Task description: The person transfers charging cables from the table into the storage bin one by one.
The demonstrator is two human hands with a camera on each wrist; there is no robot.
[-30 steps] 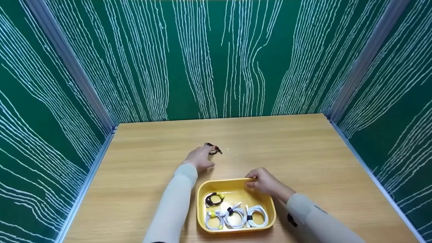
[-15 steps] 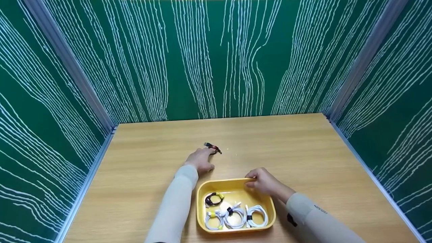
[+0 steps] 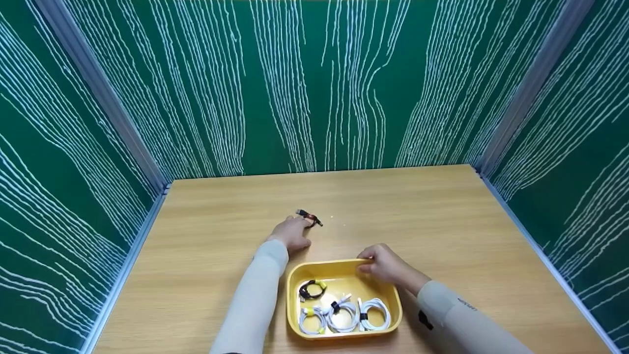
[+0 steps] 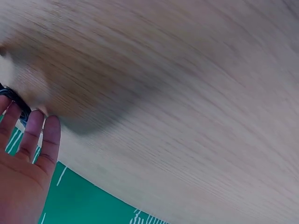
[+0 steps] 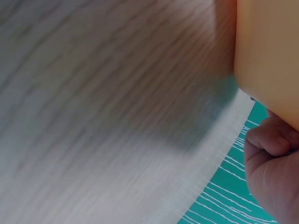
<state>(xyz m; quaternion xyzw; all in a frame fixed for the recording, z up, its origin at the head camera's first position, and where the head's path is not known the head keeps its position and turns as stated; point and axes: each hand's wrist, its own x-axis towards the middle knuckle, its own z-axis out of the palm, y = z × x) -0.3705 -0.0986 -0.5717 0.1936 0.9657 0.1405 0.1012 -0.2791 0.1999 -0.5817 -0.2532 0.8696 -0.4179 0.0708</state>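
Toward the middle of the table, a small black cable (image 3: 314, 219) bundled with a red tie lies at the fingertips of my left hand (image 3: 290, 233). In the left wrist view the fingers (image 4: 50, 140) are nearly straight, with part of the black cord right at their tips. The head view has the thumb standing apart from the cable. My right hand (image 3: 388, 266) grips the far rim of a yellow tray (image 3: 339, 271), thumb inside. Seen from the right wrist, its fingers curl beneath the tray's edge. Inside the tray lie coiled cables, a black one (image 3: 322, 291) and several white ones (image 3: 376, 327).
The wooden table (image 3: 221, 211) is walled in by green panels (image 3: 319, 123) with white wavy lines and grey metal posts (image 3: 521, 93) at the corners. Tiny pale specks (image 3: 331, 217) lie to the right of the loose cable.
The loose cable has turned a little, and its plug end now shows beyond my left fingers. My left hand has shifted slightly nearer. Right hand and tray stay in place.
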